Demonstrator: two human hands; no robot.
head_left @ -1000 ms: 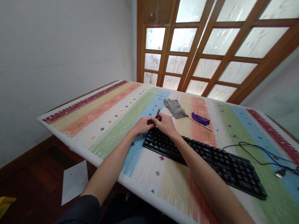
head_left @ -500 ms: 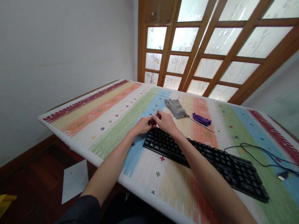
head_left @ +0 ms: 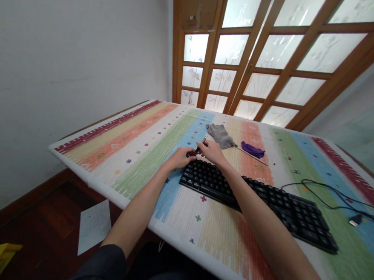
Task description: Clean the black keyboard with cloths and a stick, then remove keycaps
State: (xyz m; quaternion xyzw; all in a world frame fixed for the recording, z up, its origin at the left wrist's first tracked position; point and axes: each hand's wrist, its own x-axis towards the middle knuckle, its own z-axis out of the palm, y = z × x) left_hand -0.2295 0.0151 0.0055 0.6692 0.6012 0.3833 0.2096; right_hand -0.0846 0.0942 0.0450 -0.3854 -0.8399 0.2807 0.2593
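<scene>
A black keyboard [head_left: 214, 176] lies slantwise on the table. At its far left corner my left hand [head_left: 184, 157] is closed, its fingertips curled together; what they hold, if anything, is hidden. Close beside it, my right hand [head_left: 212, 152] pinches a small dark stick-like tool [head_left: 202, 144] with a shiny upper end, tilted above the keyboard's far edge. The tool's lower end is hard to make out between the two hands. My right forearm crosses over the middle of the keyboard.
Beyond my hands lie a grey cloth [head_left: 221, 136], a purple cloth [head_left: 253, 149] and a thin rod [head_left: 253, 155]. The keyboard's black cable [head_left: 327, 190] with a USB plug [head_left: 355, 220] loops at the right. A striped tablecloth [head_left: 141, 154] covers the table.
My right hand has shifted slightly right, away from the left, and the small dark tool now shows more clearly between its fingers. My left hand has stayed at the keyboard's corner.
</scene>
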